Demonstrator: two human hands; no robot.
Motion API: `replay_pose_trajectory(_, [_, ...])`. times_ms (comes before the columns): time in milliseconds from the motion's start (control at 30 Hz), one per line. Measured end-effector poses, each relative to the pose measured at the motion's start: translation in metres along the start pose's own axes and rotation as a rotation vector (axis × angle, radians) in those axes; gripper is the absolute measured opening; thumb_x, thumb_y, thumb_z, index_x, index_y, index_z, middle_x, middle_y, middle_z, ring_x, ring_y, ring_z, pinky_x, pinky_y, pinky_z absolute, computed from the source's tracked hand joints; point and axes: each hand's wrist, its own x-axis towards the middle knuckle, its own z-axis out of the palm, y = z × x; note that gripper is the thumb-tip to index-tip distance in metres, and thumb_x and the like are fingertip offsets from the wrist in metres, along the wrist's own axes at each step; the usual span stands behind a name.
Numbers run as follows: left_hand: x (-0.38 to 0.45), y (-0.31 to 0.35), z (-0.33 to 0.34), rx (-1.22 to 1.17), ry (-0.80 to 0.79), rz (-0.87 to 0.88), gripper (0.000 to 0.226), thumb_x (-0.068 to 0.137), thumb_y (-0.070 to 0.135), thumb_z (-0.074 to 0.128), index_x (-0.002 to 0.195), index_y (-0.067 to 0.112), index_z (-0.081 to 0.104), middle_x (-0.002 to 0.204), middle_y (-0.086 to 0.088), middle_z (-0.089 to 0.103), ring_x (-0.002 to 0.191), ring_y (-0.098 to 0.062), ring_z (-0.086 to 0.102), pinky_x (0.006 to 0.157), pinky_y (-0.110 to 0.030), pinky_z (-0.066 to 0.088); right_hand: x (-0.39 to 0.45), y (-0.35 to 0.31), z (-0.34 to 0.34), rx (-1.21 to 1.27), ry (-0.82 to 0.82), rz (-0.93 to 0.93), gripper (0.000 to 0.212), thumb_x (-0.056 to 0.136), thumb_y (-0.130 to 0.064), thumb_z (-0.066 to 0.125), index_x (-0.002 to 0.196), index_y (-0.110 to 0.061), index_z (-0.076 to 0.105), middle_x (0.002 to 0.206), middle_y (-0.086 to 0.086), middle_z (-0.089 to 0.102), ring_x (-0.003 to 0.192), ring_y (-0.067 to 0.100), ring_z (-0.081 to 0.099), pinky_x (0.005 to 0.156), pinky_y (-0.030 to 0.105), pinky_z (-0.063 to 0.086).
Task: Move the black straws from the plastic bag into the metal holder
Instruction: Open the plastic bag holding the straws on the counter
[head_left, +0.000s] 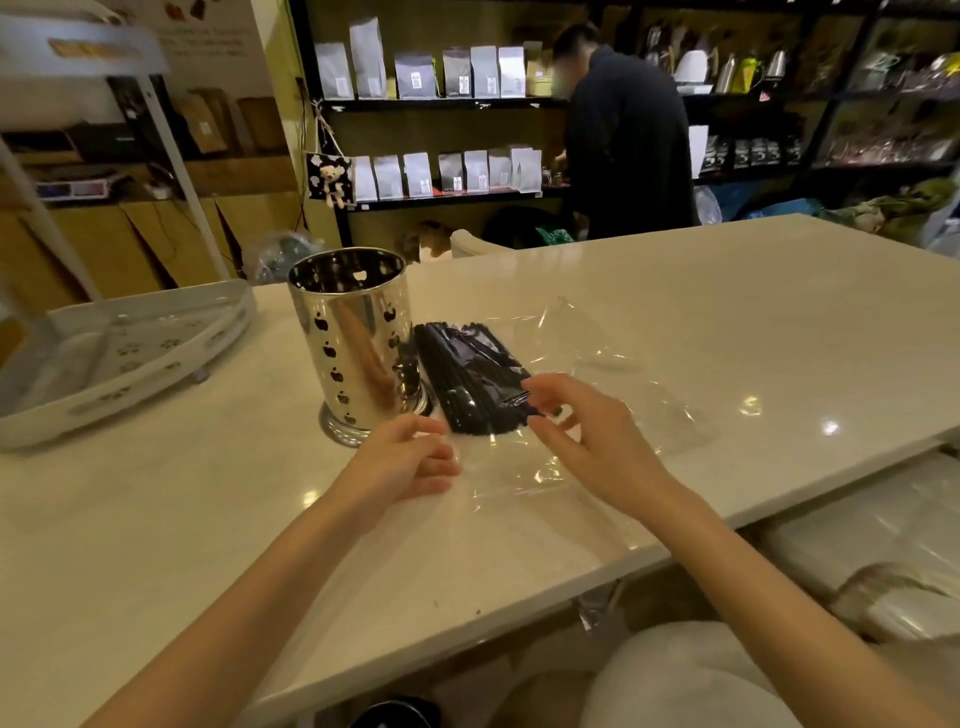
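At the near edge of the pale counter (675, 322), two bare forearms are reaching forward over the top; the left hand (410, 457) is resting at the near left corner of the clear plastic bag (587, 364), its fingers loosely curled, and I cannot tell if it is really pinching the film; the right hand (582, 431) is hovering over the bag with fingers spread and bent, the fingertips touching the near ends of the black straws (467, 374). The straws are lying as one bundle inside the bag, flat on the counter, just beside the metal holder (353, 338); the holder is standing upright to the left of the bundle, shiny, with small cut-out holes. Farther left, a white tray (124, 353) is sitting on the counter. Behind the counter, a person in dark clothes (623, 145) is standing at black shelves (441, 104) carrying pale pouches.
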Motion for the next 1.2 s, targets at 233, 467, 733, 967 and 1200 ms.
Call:
replay_pose_trajectory(233, [-0.001,0.003,-0.004,-0.001,-0.127,0.007,0.013,0.086,0.003,0.055,0.096,0.010,0.060,0.087,-0.014,0.069,0.070,-0.016,0.069,0.062,-0.024,0.059,0.010,0.003,0.040,-0.352,-0.194,-0.200,0.041,0.096,-0.016,0.041,0.138,-0.016,0.041,0.144,0.002,0.044,0.135,0.017,0.033,0.112,0.032,0.027])
replay_pose_trajectory(467, [0.001,-0.003,-0.006,-0.050,-0.157,0.037,0.018,0.087,0.003,0.054,0.096,0.016,0.062,0.079,-0.005,0.072,0.067,-0.011,0.071,0.058,-0.022,0.056,0.006,0.007,0.044,-0.445,-0.198,-0.268,0.037,0.096,-0.020,0.042,0.132,-0.021,0.049,0.146,0.004,0.042,0.137,0.022,0.030,0.111,0.038,0.024])
replay_pose_trajectory(733, [0.004,-0.003,-0.004,-0.012,-0.174,0.054,0.019,0.088,-0.001,0.050,0.090,0.009,0.066,0.080,-0.008,0.069,0.065,-0.011,0.070,0.055,-0.020,0.057,0.011,0.001,0.043,-0.300,-0.066,-0.302,0.015,0.085,-0.009,0.061,0.095,-0.011,0.071,0.105,0.005,0.069,0.103,0.022,0.058,0.089,0.032,0.041])
replay_pose_trajectory(967, [0.007,-0.002,0.003,0.021,-0.128,0.046,0.018,0.088,-0.003,0.048,0.094,-0.002,0.065,0.077,-0.013,0.065,0.062,-0.014,0.064,0.053,-0.019,0.056,0.008,-0.006,0.027,-0.161,-0.006,-0.245,0.010,0.089,-0.012,0.059,0.092,-0.012,0.069,0.088,0.002,0.072,0.084,0.021,0.062,0.083,0.033,0.045])
replay_pose_trajectory(1200, [0.009,0.002,0.003,0.103,-0.114,0.036,0.018,0.088,0.001,0.051,0.087,0.005,0.068,0.075,-0.010,0.067,0.062,-0.011,0.065,0.054,-0.018,0.057,-0.016,-0.010,-0.008,-0.143,0.207,-0.352,0.012,0.082,-0.013,0.064,0.090,-0.008,0.072,0.084,0.002,0.074,0.081,0.007,0.058,0.078,0.021,0.042])
